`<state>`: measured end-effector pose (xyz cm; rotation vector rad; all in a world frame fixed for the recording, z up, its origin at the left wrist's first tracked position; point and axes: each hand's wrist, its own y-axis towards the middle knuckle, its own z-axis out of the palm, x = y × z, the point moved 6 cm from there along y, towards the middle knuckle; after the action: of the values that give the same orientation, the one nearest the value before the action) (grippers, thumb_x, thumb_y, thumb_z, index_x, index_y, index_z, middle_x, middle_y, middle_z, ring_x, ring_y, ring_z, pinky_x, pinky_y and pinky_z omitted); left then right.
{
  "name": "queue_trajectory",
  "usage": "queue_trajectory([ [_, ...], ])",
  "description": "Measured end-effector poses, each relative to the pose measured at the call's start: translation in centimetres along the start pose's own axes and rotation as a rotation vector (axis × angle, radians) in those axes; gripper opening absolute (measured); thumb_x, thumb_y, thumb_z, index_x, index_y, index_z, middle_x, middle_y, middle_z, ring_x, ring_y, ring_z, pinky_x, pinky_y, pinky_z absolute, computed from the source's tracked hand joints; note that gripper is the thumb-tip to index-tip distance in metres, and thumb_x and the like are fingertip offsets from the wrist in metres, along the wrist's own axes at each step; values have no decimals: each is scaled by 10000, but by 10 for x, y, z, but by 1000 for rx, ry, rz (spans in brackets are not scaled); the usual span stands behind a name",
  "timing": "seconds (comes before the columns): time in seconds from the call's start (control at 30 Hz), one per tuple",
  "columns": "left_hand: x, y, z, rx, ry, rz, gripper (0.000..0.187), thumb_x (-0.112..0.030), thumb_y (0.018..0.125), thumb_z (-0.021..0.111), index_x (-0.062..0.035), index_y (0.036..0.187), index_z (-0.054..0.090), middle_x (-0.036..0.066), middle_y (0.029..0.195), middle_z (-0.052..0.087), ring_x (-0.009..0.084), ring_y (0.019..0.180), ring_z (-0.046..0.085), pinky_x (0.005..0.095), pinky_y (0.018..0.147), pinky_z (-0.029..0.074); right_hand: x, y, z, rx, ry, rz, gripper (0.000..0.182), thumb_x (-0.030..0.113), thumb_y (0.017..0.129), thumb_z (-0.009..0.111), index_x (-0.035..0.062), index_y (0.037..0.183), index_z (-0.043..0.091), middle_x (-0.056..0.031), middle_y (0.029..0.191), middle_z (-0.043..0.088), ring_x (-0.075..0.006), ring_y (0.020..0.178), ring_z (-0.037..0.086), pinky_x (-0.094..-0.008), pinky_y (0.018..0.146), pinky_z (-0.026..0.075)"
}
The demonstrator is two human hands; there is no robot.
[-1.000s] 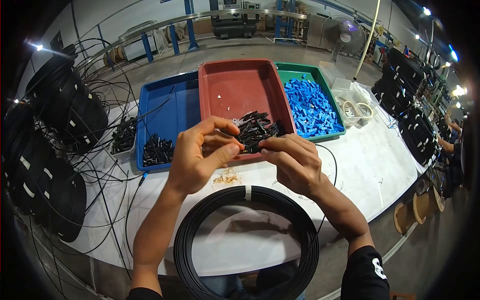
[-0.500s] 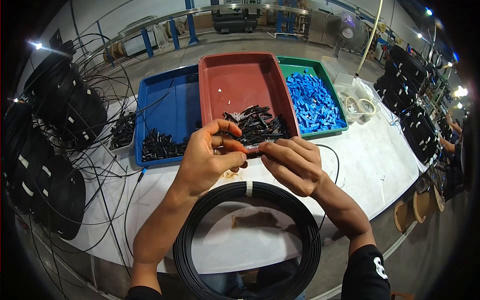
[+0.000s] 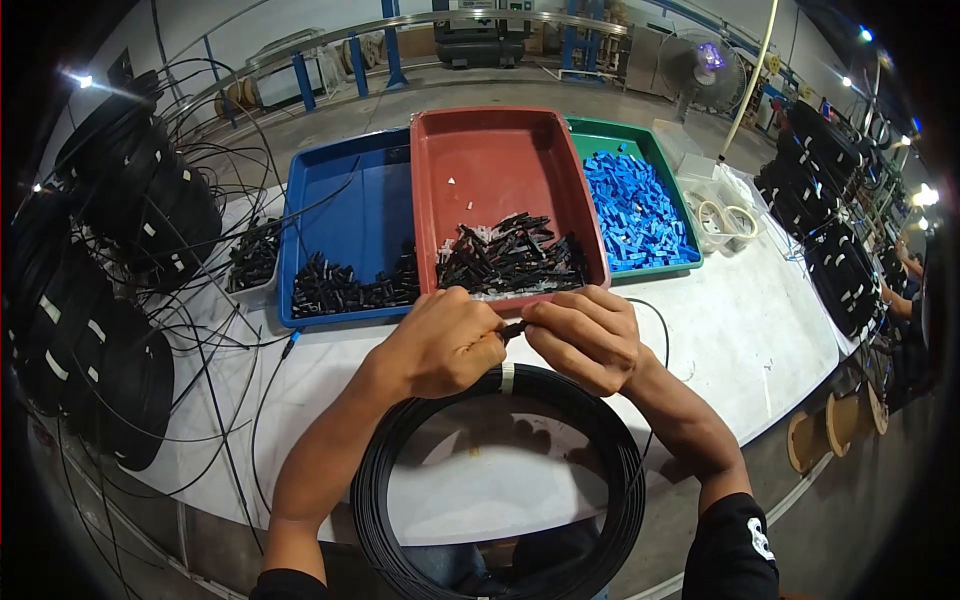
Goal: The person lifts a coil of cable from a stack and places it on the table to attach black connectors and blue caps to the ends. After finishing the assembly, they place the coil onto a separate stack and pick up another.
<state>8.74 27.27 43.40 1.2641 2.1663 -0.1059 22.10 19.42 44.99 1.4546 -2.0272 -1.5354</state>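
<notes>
Over the near side of the coil of black cable [image 3: 370,490], my two hands meet. My left hand [image 3: 445,340] is closed in a fist around one end of a small black connector [image 3: 513,330]; most of that piece is hidden. My right hand [image 3: 585,338] pinches the other side, its fingers curled. From the coil a thin cable [image 3: 668,345] loops up behind my right hand and seems to run into its grip. The coil stands at the table's front edge, bound with a white band [image 3: 507,378].
Black parts lie in a red tray [image 3: 490,140] and a blue tray [image 3: 340,215]; a green tray [image 3: 655,270] holds blue clips [image 3: 635,210]. Stacked cable coils [image 3: 130,210] with loose ends crowd the left. A clear box [image 3: 720,225] holds rolls. More coils [image 3: 840,260] stand right.
My left hand has gone from spread, half-curled fingers to a closed fist on the black connector. Both hands sit slightly lower in view, nearer the coil.
</notes>
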Motion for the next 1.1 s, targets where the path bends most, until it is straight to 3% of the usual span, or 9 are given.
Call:
queue_trajectory([
  [0.17, -7, 0, -2, -147, -172, 99, 297, -192, 730, 531, 41, 552, 580, 262, 546, 537, 401, 480, 551, 479, 511, 440, -5, -5, 2, 24, 12, 16, 261, 75, 672, 727, 0, 914, 666, -132, 954, 657, -178, 699, 638, -282, 563, 468],
  [0.6, -11, -6, 8, -422, -92, 192, 277, -147, 724, 535, 32, 513, 532, 231, 497, 507, 361, 434, 545, 443, 459, 423, -3, -7, 5, -16, 92, 163, 249, -25, 656, 668, -9, 905, 664, -129, 895, 689, -199, 674, 654, -308, 544, 503],
  [0.73, -13, -8, 15, -415, 19, 217, 244, -175, 662, 575, 7, 506, 529, 207, 487, 513, 341, 404, 535, 414, 443, 454, -2, 10, -2, 71, 276, 391, 115, -104, 779, 632, -18, 851, 660, -119, 806, 719, -197, 686, 710, -295, 566, 534],
  [0.8, -21, -11, 14, -463, 157, 268, 236, -188, 640, 588, 0, 510, 530, 198, 481, 511, 334, 393, 529, 405, 443, 467, -13, -1, 8, 273, 457, 955, 147, -152, 789, 645, -31, 870, 665, -118, 827, 729, -169, 718, 716, -279, 626, 567],
  [0.83, -27, -14, 11, -472, 271, 259, 229, -198, 626, 596, -1, 522, 542, 193, 477, 512, 336, 399, 536, 406, 455, 483, -17, -2, 9, 319, 537, 1060, 158, -85, 775, 686, -14, 916, 672, -157, 811, 716, -282, 765, 730, -326, 634, 543],
  [0.93, -27, -11, 3, -447, 360, 269, 221, -199, 637, 590, 7, 559, 569, 187, 477, 503, 342, 414, 552, 411, 468, 489, -24, -2, 8, 290, 721, 1102, 176, -60, 771, 733, -11, 932, 680, -143, 803, 714, -266, 722, 717, -315, 642, 541],
  [0.97, -20, -7, -1, -429, 170, 252, 222, -190, 653, 577, 11, 560, 564, 189, 475, 492, 345, 415, 554, 409, 460, 475, -26, -2, 9, 288, 721, 1098, 176, -60, 771, 733, -11, 932, 680, -143, 803, 714, -266, 722, 717, -315, 642, 541],
  [1.03, -12, -3, -8, -358, -137, 235, 214, -123, 724, 545, 23, 567, 546, 178, 482, 455, 348, 407, 508, 412, 436, 411, -23, 15, -2, 150, 434, 671, 251, -82, 723, 735, 0, 957, 697, -135, 872, 717, -233, 652, 658, -306, 600, 520],
  [1.1, -16, -3, -6, -338, -170, 268, 254, -138, 748, 486, 6, 542, 523, 143, 465, 471, 298, 377, 483, 376, 413, 395, -15, 12, -5, 37, 209, 330, 304, -60, 675, 736, -6, 972, 700, -127, 930, 712, -210, 610, 619, -313, 544, 498],
])
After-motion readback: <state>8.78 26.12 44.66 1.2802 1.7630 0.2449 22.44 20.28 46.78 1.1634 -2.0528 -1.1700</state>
